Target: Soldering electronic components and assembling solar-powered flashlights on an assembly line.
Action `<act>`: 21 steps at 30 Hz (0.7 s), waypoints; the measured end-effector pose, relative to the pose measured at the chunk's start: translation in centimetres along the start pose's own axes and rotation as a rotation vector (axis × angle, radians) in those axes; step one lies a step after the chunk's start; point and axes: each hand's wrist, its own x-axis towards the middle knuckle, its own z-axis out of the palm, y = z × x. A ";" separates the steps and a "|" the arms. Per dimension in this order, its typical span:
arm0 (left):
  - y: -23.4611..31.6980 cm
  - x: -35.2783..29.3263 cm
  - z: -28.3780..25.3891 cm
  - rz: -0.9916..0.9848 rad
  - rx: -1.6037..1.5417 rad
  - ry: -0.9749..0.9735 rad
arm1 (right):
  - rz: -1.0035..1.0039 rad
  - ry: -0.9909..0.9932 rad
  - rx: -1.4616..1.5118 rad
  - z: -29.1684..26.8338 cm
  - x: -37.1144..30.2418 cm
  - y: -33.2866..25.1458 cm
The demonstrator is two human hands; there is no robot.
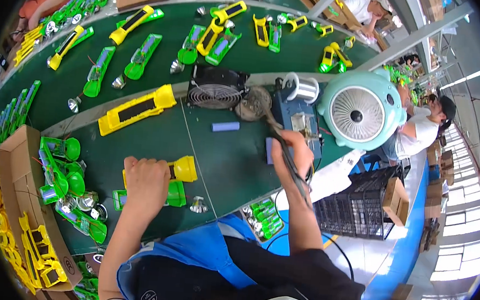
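Observation:
Near the front edge of the bench, my left hand [146, 179] is closed over a yellow flashlight housing [184, 169], covering its middle. Beneath it lies a green flashlight housing [177, 194], with a silver reflector [198, 204] to its right. Farther right, my right hand [299, 152] is bent around a dark cable [288, 156] that runs along my wrist; the fingertips are partly hidden. Close by stands a blue device [303, 121] with a white spool [300, 89] on top. A purple-blue battery cell [225, 127] lies left of my right hand.
A black fan [217, 89] and a mint-green fan [358, 115] stand behind. On the far green belt [165, 65] are several flashlight parts. A cardboard box [20, 158] holds yellow housings at left; a black crate [354, 201] stands right. Co-workers sit nearby.

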 end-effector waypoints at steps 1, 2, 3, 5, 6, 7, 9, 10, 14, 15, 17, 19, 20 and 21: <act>0.0 -0.1 0.2 0.021 0.027 0.035 | 0.073 0.080 -0.021 -0.2 -0.3 -0.2; 0.0 -0.2 0.1 0.019 0.029 0.046 | 0.301 -0.049 0.037 -0.8 0.6 -1.8; 0.0 -0.4 0.0 0.023 0.027 0.031 | 0.342 -0.241 -0.041 -0.8 0.5 -0.9; -0.4 -0.5 -0.2 -0.006 0.024 0.030 | 0.298 -0.120 0.002 -0.8 -0.5 -1.9; -0.6 -0.4 -0.2 -0.010 0.028 0.018 | 0.197 0.036 0.079 0.1 -1.7 0.3; -0.6 -0.8 -0.1 -0.006 0.036 -0.021 | 0.219 0.098 0.218 0.1 -1.2 -1.1; -0.4 -1.1 0.0 -0.022 0.037 -0.005 | 0.183 0.012 0.544 1.6 -1.3 -1.8; -0.2 -0.8 0.0 -0.033 0.060 -0.022 | 0.182 -0.057 0.677 2.6 -1.3 -2.6; 0.5 0.7 -0.7 0.014 0.070 -0.032 | 0.033 -0.229 0.775 7.4 -3.4 -4.6; 0.3 0.9 -0.6 0.003 0.069 -0.059 | 0.034 -0.215 0.796 8.9 -4.2 -4.7; 0.2 1.1 -0.2 -0.019 0.065 -0.077 | 0.067 -0.315 0.821 10.5 -4.9 -5.0; 0.3 0.8 0.1 -0.041 0.076 -0.089 | 0.043 -0.387 0.826 11.0 -5.8 -4.7; 0.3 0.7 0.1 -0.058 0.089 -0.102 | 0.067 -0.403 0.884 11.0 -6.3 -4.7; 0.2 0.8 0.0 -0.060 0.100 -0.104 | -0.049 -0.425 0.814 11.1 -6.0 -4.4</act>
